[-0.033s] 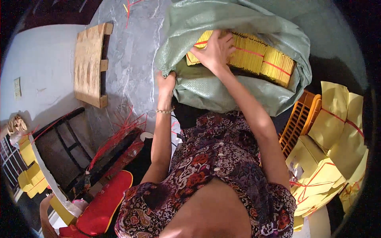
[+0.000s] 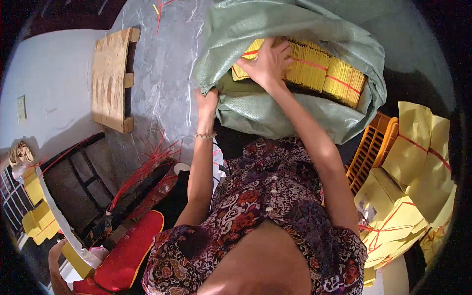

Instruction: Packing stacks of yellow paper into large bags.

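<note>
Nearest, a floral top (image 2: 265, 189) fills the lower middle. Just beyond, the person's left hand (image 2: 207, 102) clenches the rim of a green woven sack (image 2: 260, 117), while the right hand (image 2: 270, 68) is spread over the left end of the yellow bundles (image 2: 309, 73); whether it grips one, one cannot tell. Those bundles sit in a row inside the sack's mouth, crossed by red bands. Farther off, at upper left, is a wooden pallet (image 2: 110, 81).

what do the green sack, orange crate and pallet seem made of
Green sack: probably woven plastic, slightly glossy; fine textured weave, bright creases.
Orange crate: likely molded plastic, fairly smooth; even color, regular slots.
Pallet: wood, apparently unpainted and matte; brown streaks across its pale board, though solid or plywood is unclear.
</note>
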`<state>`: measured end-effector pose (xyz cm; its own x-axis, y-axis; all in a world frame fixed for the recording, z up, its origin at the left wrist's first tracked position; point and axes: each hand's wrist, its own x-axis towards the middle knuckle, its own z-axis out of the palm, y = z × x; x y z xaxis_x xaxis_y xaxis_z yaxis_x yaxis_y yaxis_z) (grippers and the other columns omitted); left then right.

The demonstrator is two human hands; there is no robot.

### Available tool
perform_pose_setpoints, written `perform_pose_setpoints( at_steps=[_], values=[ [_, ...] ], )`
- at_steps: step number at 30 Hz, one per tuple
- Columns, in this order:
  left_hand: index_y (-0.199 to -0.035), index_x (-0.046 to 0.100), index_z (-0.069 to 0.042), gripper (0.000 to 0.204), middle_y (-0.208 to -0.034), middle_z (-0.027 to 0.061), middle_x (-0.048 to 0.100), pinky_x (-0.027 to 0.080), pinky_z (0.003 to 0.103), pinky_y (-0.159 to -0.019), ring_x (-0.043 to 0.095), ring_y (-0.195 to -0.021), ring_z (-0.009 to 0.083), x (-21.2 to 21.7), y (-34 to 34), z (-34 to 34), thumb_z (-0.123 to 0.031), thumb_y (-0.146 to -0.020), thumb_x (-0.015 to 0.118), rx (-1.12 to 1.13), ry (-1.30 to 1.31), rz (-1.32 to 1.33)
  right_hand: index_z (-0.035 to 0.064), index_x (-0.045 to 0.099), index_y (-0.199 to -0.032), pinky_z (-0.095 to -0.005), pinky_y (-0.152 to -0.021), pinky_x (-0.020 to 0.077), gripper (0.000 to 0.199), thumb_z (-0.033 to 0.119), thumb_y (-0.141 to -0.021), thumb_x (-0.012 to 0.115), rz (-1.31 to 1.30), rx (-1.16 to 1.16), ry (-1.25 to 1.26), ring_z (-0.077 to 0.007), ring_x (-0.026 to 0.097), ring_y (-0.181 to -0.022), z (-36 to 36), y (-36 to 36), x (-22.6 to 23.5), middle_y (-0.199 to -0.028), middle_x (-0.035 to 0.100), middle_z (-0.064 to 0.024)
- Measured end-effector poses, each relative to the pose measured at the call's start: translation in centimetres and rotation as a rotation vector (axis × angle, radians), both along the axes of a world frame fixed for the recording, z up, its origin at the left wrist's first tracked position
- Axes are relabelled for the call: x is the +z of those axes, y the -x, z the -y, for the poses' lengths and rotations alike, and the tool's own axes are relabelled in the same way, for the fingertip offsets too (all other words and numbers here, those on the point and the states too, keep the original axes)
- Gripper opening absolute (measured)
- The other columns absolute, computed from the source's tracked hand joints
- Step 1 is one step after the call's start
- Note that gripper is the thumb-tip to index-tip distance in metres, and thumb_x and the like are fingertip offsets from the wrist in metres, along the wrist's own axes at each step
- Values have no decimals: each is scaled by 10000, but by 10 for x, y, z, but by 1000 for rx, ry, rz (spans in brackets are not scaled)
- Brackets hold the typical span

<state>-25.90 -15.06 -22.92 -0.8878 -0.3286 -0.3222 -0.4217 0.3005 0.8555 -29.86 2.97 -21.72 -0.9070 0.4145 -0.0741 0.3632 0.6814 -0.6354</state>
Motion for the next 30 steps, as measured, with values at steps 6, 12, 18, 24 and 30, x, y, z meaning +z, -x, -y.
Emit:
perform_pose_setpoints(
  at_steps=[6, 12, 18, 24, 30],
  values=[
    [-1112, 542, 20, 359, -1012, 57, 609, 429, 294, -806, 550, -898, 163, -21, 14, -10, -27, -757, 547, 86, -176, -62, -24, 449, -1082, -547, -845, 301, 855, 524, -508, 768, -71, -25, -42, -421, 359, -1055, 0, -1, -5, -1131, 375, -309],
    [-1009, 633, -29, 330, -929, 141, 673, 481, 349, -757, 642, -884, 257, -32, 15, -2, -125, -694, 619, -341, 346, -10, -38, 456, -1057, -547, -850, 295, 796, 450, -506, 760, -86, -21, 3, -412, 361, -1037, 5, -1, -6, -1090, 390, -292],
    [-985, 624, -23, 393, -906, 241, 635, 484, 438, -780, 596, -898, 401, -22, 12, 6, -211, -640, 615, -687, 735, 305, -38, 439, -1077, -550, -854, 293, 780, 375, -504, 769, -126, -30, 17, -414, 381, -1019, 2, -5, -4, -1073, 412, -291],
    [-1115, 588, -54, 454, -1044, 238, 616, 456, 402, -877, 570, -1026, 373, -54, 9, 36, -202, -685, 597, -600, 530, 124, -21, 317, -1195, -533, -846, 276, 866, 320, -537, 765, -225, -31, -93, -421, 357, -1033, 24, -16, -4, -1078, 367, -278],
    [-1146, 571, -25, 417, -1089, 126, 632, 446, 345, -877, 589, -1005, 234, -37, 6, 0, -80, -734, 610, -463, 222, 18, 9, 383, -1157, -586, -918, 235, 767, 237, -535, 768, -132, 11, 101, -450, 305, -1155, 45, -11, -24, -1219, 324, -282]
  ],
)
